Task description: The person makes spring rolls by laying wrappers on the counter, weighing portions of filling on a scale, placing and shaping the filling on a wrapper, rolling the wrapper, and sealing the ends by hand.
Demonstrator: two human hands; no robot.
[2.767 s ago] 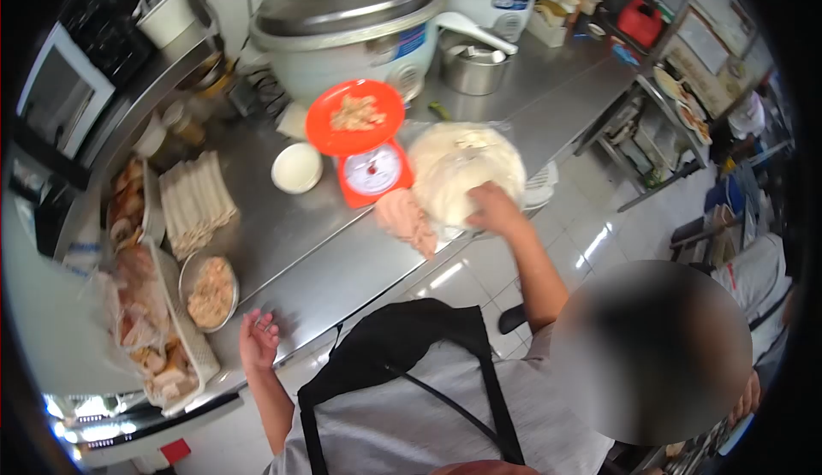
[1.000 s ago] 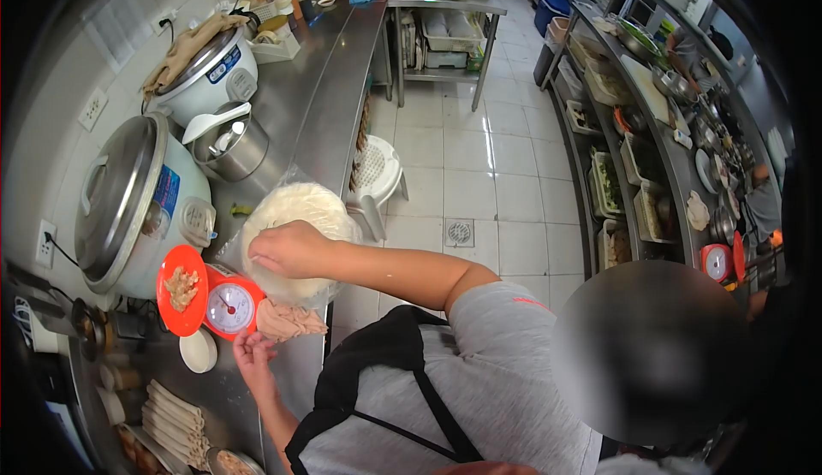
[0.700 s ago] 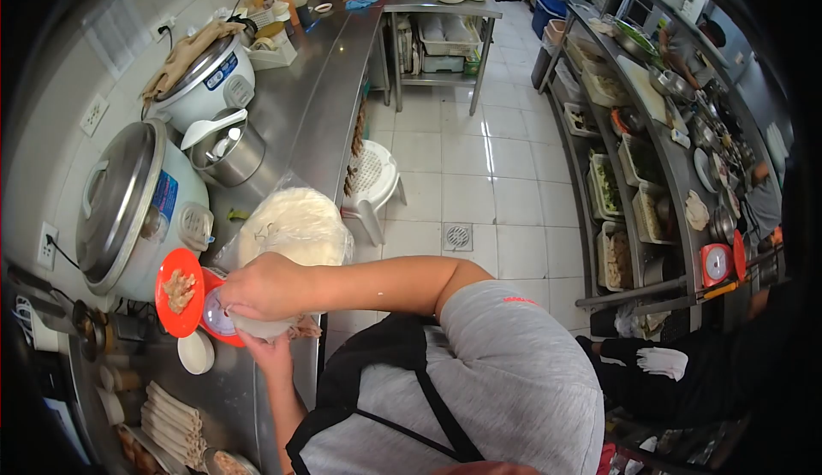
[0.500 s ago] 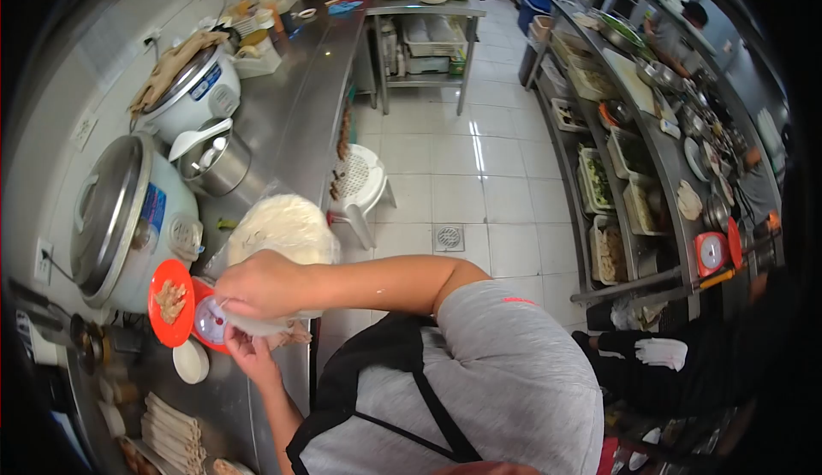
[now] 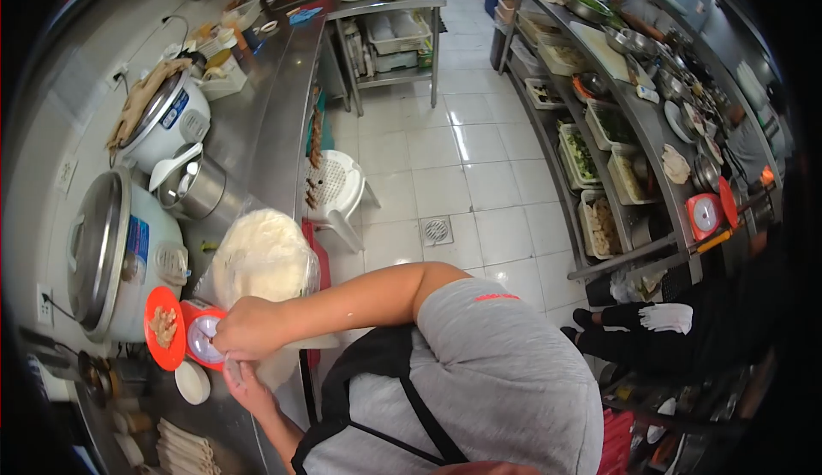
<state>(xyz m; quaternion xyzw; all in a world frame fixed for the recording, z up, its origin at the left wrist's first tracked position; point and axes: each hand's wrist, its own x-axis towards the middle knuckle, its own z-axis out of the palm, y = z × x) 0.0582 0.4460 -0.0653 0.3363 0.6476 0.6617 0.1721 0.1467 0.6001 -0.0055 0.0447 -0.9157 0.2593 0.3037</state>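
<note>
Right hand [image 5: 248,329] pinches thin pale sheet [image 5: 280,367] just right of red scale [image 5: 202,336]. Left hand [image 5: 247,386] beside it, grip can't tell. Round white pile [image 5: 265,257] on plastic, farther along left counter [image 5: 272,103].

We see smooth metal with a dull sheen on the counter [image 5: 265,124], shinier steel on the pot [image 5: 210,194], and a polished-looking metal lid [image 5: 96,240] on the big rice cooker [image 5: 145,299]. The weighing scale [image 5: 194,309] and its tray [image 5: 177,353] look to us like glossy red plastic, the ladle [image 5: 175,167] and stool [image 5: 338,171] like smooth white plastic. Crinkled, shiny clear film [image 5: 312,261] edges the matt, pale round stack [image 5: 261,252], the thin sheet [image 5: 278,368] looks matt, the shirt [image 5: 505,347] and apron [image 5: 368,364] show us soft, matt cloth, and the floor tiles [image 5: 505,205] gleam
</note>
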